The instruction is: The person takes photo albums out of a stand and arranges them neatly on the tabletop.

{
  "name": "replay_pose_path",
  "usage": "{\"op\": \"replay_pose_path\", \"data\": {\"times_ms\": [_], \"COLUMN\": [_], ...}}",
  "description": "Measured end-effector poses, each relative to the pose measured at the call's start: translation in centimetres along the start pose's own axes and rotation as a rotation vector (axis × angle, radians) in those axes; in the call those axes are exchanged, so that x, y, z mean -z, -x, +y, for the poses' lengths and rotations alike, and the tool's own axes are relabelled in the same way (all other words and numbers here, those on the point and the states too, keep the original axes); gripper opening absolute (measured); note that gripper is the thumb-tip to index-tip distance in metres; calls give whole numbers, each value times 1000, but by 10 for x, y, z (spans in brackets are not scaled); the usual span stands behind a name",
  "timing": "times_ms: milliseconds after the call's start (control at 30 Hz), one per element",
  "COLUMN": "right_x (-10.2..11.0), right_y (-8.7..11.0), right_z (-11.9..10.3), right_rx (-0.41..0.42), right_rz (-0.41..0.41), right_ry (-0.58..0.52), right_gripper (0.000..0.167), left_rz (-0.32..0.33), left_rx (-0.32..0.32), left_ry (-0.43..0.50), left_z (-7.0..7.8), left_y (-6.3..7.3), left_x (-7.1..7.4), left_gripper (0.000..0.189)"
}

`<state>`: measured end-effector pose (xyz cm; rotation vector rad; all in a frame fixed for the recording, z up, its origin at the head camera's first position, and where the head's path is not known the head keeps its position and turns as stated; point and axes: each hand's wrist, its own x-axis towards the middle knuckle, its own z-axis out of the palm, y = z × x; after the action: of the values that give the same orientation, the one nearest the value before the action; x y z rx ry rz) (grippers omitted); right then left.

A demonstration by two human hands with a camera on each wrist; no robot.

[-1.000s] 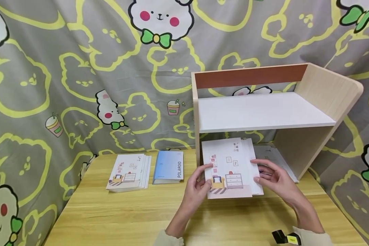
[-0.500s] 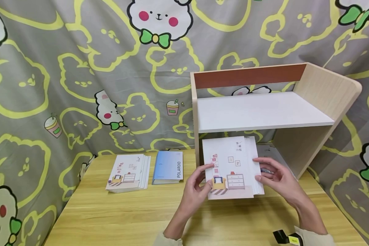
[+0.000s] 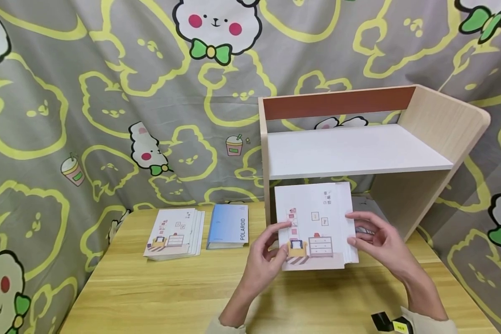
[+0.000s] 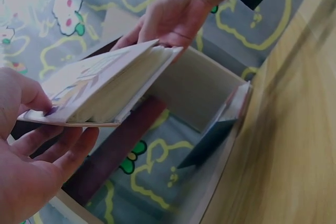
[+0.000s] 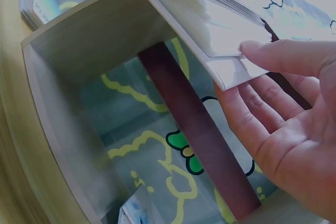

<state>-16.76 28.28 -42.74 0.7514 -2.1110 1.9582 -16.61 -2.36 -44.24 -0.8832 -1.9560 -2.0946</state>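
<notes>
A white photo album (image 3: 311, 222), its cover printed with a yellow armchair and a chest of drawers, is held up in front of the shelf's lower compartment. My left hand (image 3: 267, 260) pinches its left edge, thumb on the cover and fingers beneath, as the left wrist view shows. At the opposite edge my right hand (image 3: 380, 241) grips the back cover between thumb and fingers. In the right wrist view the page edges and back cover (image 5: 236, 73) show by the right thumb. The album is slightly fanned, with its front cover set left of the back one.
A wooden desktop shelf (image 3: 361, 148) with a white board stands behind the album. A flat pale item (image 3: 365, 204) lies partly hidden in its lower compartment. Left of the shelf are a blue POLAROID album (image 3: 228, 225) and a similar white album (image 3: 173, 233) on the table (image 3: 158, 292).
The held album has shifted slightly up and right, and its front cover now hides more of the pages and back cover. Both hands keep their hold.
</notes>
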Motion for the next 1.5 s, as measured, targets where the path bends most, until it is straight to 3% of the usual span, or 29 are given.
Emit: {"op": "replay_pose_path", "data": {"times_ms": [400,1233,1500], "right_x": [-10,-37,-50], "right_y": [-1,-6,-5], "right_z": [-12,-25,-27], "right_rx": [1,37,81], "right_rz": [8,11,19], "right_ry": [-5,78,73], "right_gripper": [53,55,54], "left_rz": [8,14,18], "left_rx": [-66,-61,-55], "left_ry": [-32,-57,-22], "left_z": [10,34,33], "left_y": [2,9,15], "left_x": [8,33,42], "left_gripper": [48,48,48]}}
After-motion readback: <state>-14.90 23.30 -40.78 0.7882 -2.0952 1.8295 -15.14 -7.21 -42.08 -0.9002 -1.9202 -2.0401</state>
